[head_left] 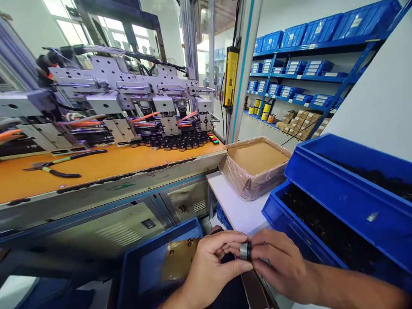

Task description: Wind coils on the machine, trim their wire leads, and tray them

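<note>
A short silver metal ring [244, 251] with a black part [249, 250] on its right side is held up between both hands. My left hand [214, 262] is closed on the silver side, thumb below and fingers above. From the right, the fingertips of my right hand [278, 259] pinch the black part, most of which they hide. Below the hands lies a dark, box-like edge [254, 289], partly covered. Close to my right hand stands a blue bin [289, 223] filled with small black pieces.
Another blue bin [347, 193] sits above the first. A plastic-wrapped carton [241, 184] stands on a white table [240, 212]. Pliers [61, 165] and several black-and-silver round parts [174, 142] lie on the orange bench [128, 161] under the machine [135, 86]. A blue tray [128, 274] is low left.
</note>
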Available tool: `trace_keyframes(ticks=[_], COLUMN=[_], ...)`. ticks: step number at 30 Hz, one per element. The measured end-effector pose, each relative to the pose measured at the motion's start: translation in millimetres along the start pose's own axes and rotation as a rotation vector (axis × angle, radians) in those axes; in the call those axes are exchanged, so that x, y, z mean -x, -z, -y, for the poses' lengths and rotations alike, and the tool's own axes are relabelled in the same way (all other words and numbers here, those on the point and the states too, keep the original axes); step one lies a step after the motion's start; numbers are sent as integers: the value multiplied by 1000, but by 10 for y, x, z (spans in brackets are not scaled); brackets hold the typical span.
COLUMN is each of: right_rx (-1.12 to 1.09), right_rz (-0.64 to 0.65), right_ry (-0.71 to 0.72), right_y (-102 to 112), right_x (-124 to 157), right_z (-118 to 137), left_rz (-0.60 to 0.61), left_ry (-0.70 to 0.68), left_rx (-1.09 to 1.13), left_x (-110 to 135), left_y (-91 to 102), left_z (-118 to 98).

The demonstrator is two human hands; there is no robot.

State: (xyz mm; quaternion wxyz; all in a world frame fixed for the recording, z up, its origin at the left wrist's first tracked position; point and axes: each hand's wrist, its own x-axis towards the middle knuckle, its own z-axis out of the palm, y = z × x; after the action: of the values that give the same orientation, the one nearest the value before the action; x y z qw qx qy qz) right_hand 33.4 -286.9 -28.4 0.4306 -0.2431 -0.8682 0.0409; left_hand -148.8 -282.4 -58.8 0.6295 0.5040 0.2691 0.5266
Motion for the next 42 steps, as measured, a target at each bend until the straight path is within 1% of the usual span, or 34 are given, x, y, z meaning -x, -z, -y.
trace_keyframes(ticks=[3,7,10,12,19,24,30,34,37,39,42], right_rx=[-8,52,68,72,162,202,174,199,199,216,246], right_rz=[14,-30,-1,19,11,59,95,81,87,69,21], right_ry=[15,4,27,35,101,166,246,219,257,299,290], right_y=[-21,-17,6,20,39,51,67,65,60,55,43], right_x=[23,62,49,27,12,41,57,59,46,34,30], right_z=[-22,-49,-57,-53,-50,-81,-77,-82,-90,-89,-67], left_rz=[-6,-6,0,6,30,80,150,164,111,39,-74], left_ry=[-38,-58,-52,-33,57,138,204,227,194,148,42], left_rx=[-9,-4,-3,11,109,163,245,255,255,262,216], left_x=[0,14,19,20,42,36,32,41,55,73,98], left_y=[2,29,45,51,75,78,77,79,24,-39,-110], left_z=[5,-11,-23,-24,3,-8,-39,-35,12,67,127])
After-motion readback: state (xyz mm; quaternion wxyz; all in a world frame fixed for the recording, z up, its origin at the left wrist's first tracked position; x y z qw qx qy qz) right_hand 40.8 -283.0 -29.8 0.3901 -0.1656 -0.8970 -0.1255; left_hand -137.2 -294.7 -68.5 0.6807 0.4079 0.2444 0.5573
